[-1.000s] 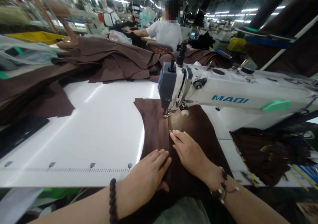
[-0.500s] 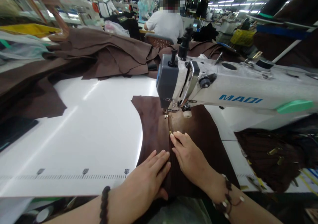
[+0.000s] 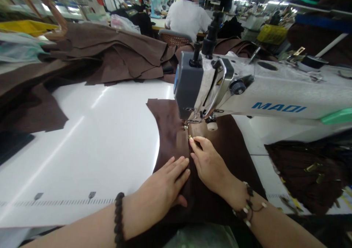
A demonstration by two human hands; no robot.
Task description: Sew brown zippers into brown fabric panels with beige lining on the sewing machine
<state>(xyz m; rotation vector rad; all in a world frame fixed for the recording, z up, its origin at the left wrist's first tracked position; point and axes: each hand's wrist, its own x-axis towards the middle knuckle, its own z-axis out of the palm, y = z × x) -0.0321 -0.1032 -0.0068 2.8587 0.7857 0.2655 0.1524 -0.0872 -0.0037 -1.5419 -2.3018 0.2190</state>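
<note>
A dark brown fabric piece (image 3: 220, 149) lies under the needle of a white-and-grey MAQI sewing machine (image 3: 277, 101). A zipper runs along its middle seam, and the brass zipper pull (image 3: 189, 137) sits just in front of the presser foot (image 3: 186, 126). At that pull is my right hand (image 3: 213, 165), its fingertips closed on it and the thumb low against the fabric. My left hand (image 3: 162, 187) rests flat on the fabric left of the seam, fingers stretched out, holding nothing. The underside of the fabric is hidden.
Brown fabric pieces (image 3: 115, 53) are heaped along the back of the white table (image 3: 110, 149). To the right lies a dark brown bundle with brass zipper pulls (image 3: 310, 167). Beyond the machine sits a person in a white shirt (image 3: 187, 17).
The fabric and zipper pull have fed forward, closer to the presser foot, and both hands have moved forward with them. The view has shifted slightly.
</note>
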